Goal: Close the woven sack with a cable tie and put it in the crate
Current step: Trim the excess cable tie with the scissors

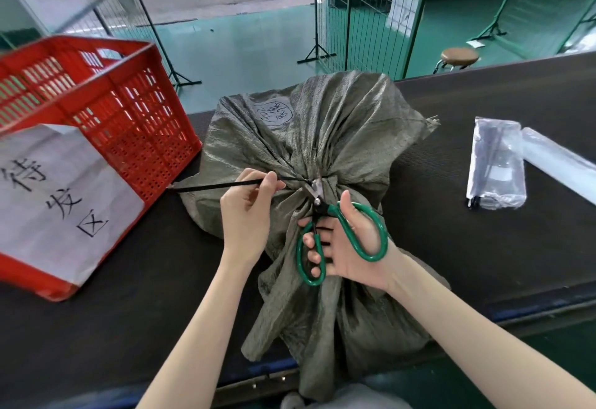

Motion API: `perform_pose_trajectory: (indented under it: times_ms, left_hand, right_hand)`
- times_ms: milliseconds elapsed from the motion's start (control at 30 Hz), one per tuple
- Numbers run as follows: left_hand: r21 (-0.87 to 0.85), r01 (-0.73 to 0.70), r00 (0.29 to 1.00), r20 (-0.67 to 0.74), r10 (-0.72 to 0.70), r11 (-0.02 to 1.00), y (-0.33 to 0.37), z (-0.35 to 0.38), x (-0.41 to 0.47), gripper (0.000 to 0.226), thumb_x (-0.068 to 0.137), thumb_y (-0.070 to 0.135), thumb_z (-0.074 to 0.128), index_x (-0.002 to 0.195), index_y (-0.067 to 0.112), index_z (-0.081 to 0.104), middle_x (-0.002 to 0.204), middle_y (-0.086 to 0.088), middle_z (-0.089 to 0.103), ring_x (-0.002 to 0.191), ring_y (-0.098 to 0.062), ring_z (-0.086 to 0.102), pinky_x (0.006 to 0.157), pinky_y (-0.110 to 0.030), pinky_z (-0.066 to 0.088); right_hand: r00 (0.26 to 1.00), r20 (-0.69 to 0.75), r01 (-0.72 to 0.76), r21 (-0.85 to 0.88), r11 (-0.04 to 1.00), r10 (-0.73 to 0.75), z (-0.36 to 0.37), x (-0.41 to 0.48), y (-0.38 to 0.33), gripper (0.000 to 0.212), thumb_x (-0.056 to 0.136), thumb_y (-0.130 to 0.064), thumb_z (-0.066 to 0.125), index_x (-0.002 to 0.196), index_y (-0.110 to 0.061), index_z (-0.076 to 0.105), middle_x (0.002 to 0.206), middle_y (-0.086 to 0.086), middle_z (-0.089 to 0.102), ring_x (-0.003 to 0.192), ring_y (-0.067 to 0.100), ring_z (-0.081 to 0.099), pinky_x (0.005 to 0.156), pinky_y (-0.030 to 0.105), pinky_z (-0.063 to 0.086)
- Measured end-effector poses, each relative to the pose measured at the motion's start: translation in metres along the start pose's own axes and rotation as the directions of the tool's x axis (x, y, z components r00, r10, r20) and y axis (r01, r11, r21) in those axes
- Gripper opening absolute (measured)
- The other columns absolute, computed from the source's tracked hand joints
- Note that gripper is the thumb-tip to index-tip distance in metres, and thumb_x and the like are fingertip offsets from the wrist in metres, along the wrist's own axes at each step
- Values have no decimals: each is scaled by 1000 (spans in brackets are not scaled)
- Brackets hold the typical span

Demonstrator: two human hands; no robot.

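Head view looks steeply down, close over table (483, 247), edges seemingly warped.

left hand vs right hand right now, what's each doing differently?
The left hand pinches the cable tie tail and holds it out sideways; the right hand grips the scissors. Left uses only fingertips; right has thumb and fingers threaded through the green loops. Left sits beside the sack neck; right sits below it, blades pointing up at the tie. Both work over the cinched neck.

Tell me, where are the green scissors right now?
In the head view, the scissors are just right of centre, held in the right hand over the sack, blades at the cable tie around its neck.
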State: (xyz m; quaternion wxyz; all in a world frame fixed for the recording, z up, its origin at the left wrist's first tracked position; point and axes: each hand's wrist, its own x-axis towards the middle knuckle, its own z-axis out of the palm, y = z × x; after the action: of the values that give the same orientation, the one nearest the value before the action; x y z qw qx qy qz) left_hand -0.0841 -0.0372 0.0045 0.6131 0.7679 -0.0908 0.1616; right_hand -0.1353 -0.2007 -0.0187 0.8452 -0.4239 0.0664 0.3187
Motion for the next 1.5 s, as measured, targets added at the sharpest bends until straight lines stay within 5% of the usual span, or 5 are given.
perform_pose_trajectory:
  times_ms: [367,567,1233,1500]
  left_hand:
    - [-65,23,1000,22,-22,998,-1,-3,-12,32,95,9,53,69,21,68,75,3,60,74,-3,55,73,-30,44]
    - [-123,53,999,10,-52,991,-7,-5,-13,36,95,14,54,67,31,69,77,2,62,77,-11,58,76,-38,45]
    - [-125,66,997,46,-60,990,-11,-6,-16,28,95,11,53,72,12,69,78,-1,60,77,-10,56,75,-33,43]
    - [-124,72,997,30,-69,990,-12,-7,-18,30,95,12,53,70,18,68,77,2,61,78,-11,57,77,-37,45]
  right_hand:
    - [991,-100,68,-160,985,-85,2,14,4,84,61,-80,46,109,-12,56,71,3,52,55,17,47,51,27,44]
    - [981,-131,112,-218,970,-143,3,19,10,83,59,-80,51,107,-12,53,70,2,54,53,15,49,52,28,46]
    - [986,-116,88,-258,962,-121,-5,21,5,75,73,-75,37,111,-12,53,73,4,52,57,17,48,54,28,45]
    - [964,-96,213,-270,939,-246,-6,21,12,80,59,-77,61,104,-11,54,63,1,44,45,13,37,41,23,35]
